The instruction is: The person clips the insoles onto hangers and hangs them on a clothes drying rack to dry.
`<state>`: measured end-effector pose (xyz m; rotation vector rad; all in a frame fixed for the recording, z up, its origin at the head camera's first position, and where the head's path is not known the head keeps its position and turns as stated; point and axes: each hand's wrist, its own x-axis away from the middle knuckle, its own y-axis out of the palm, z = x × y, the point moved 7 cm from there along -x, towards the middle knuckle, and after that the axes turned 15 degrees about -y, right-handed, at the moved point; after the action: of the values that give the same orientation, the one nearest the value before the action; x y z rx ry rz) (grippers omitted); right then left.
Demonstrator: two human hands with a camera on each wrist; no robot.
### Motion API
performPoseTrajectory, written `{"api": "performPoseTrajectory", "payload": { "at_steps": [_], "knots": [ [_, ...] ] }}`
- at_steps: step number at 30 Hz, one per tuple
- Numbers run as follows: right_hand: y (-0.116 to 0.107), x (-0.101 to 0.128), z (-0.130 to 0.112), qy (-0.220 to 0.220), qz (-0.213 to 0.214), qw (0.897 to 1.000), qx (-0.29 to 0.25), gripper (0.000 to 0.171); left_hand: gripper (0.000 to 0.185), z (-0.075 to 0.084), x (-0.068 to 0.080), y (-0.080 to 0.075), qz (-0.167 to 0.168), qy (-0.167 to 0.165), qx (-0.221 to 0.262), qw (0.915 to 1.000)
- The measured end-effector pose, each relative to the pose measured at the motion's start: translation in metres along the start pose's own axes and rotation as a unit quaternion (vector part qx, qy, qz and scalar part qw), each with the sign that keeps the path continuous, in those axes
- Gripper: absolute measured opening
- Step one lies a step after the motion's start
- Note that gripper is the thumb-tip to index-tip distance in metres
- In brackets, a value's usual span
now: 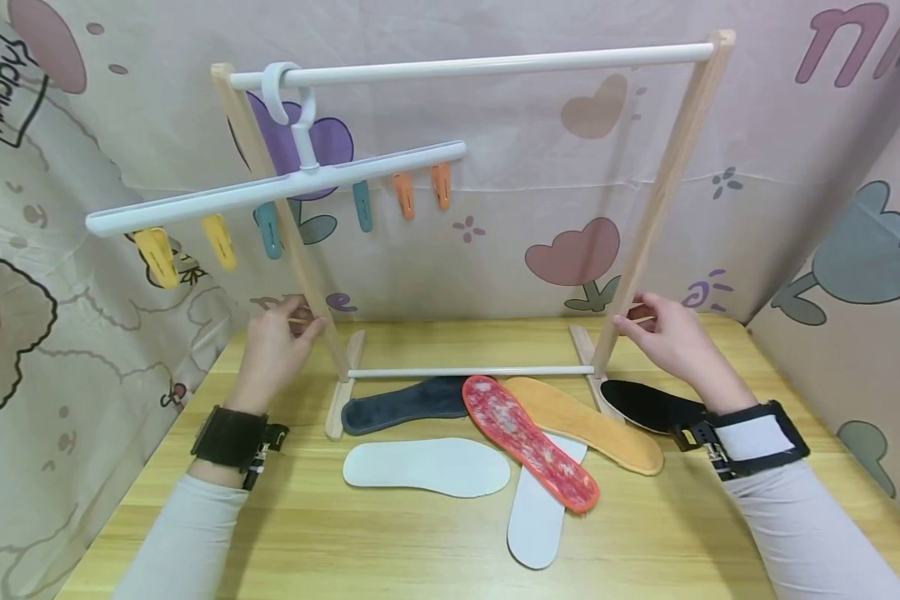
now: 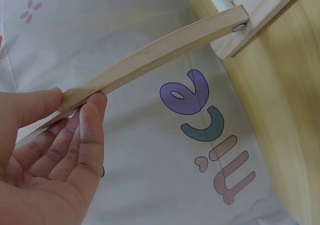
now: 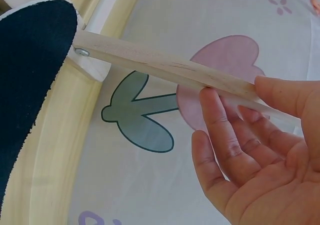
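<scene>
A wooden rack with a white top rod point(image 1: 495, 65) stands on the table. My left hand point(image 1: 276, 346) pinches its left post point(image 1: 307, 271) low down; in the left wrist view, the thumb lies on one side of the wood and the fingers point(image 2: 90, 130) on the other. On the opposite side, my right hand point(image 1: 671, 337) pinches the right post point(image 1: 658, 204) between thumb and fingertips, as the right wrist view also shows. From the rod's left end hangs a white clip hanger point(image 1: 232, 196), tilted, carrying yellow, teal and orange clips.
Insoles lie before the rack: dark blue point(image 1: 405, 406), white point(image 1: 423, 467), red point(image 1: 521, 433), yellow point(image 1: 592, 421), another white one point(image 1: 536, 517) partly under the red, and black point(image 1: 645, 404) near my right wrist. A printed curtain point(image 1: 465, 275) hangs behind.
</scene>
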<state>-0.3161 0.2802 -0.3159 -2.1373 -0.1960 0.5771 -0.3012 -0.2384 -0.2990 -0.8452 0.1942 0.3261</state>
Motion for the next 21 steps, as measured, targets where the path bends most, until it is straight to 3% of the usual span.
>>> {"api": "performPoseTrajectory", "payload": {
  "at_steps": [13,21],
  "knots": [
    [-0.0011,0.0012,-0.0011,-0.001,-0.002,1.000,0.008,0.051,0.023,0.0002,0.0023,0.0004,-0.007,-0.004,0.005,1.0000],
    [-0.0008,0.0053,-0.0028,-0.006,-0.009,1.000,0.028,0.047,0.025,-0.0031,0.0093,-0.0034,0.022,-0.012,0.004,0.9997]
  ]
}}
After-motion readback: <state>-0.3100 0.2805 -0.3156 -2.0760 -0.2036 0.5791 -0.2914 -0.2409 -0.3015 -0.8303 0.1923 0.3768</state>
